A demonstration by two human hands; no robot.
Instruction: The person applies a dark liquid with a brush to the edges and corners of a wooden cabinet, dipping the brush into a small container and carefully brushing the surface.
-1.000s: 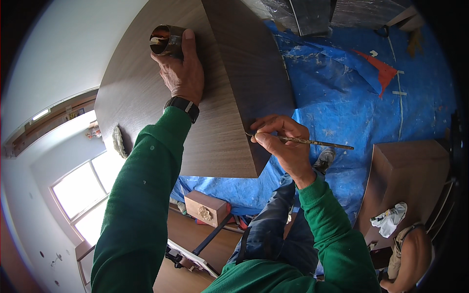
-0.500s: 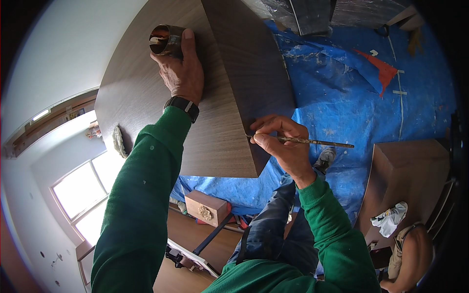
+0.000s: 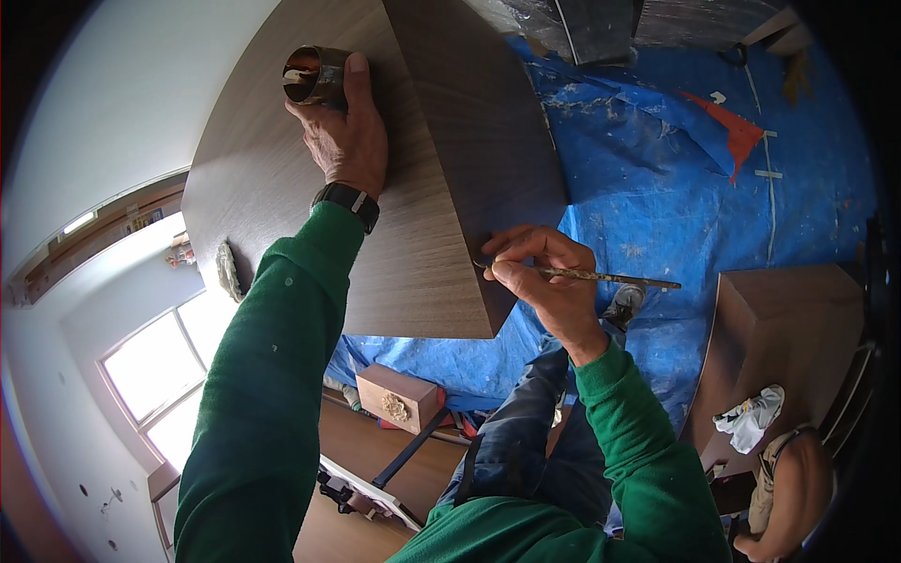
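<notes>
My left hand (image 3: 345, 139) is wrapped round a small metal can (image 3: 317, 77) tilted so that its opening faces left, with something brown and glossy inside. It rests against the top of a wood-grain cabinet (image 3: 404, 253). Between the thumb and fingers of my right hand (image 3: 554, 286) is a thin brush (image 3: 610, 277), its speckled handle pointing right. The brush's tip meets the cabinet's near right edge, partly hidden by my fingers.
A crumpled whitish cloth (image 3: 228, 272) lies at the cabinet's left end. Blue sheeting (image 3: 648, 225) covers the floor, with a red piece (image 3: 737, 141) on it. At right stands a brown cabinet (image 3: 788, 314) bearing a white cloth (image 3: 751, 420). A wooden block (image 3: 387, 394) lies below.
My left hand and the can have shifted slightly left. My right hand has moved a little down and right, with the brush tip still at the cabinet's edge.
</notes>
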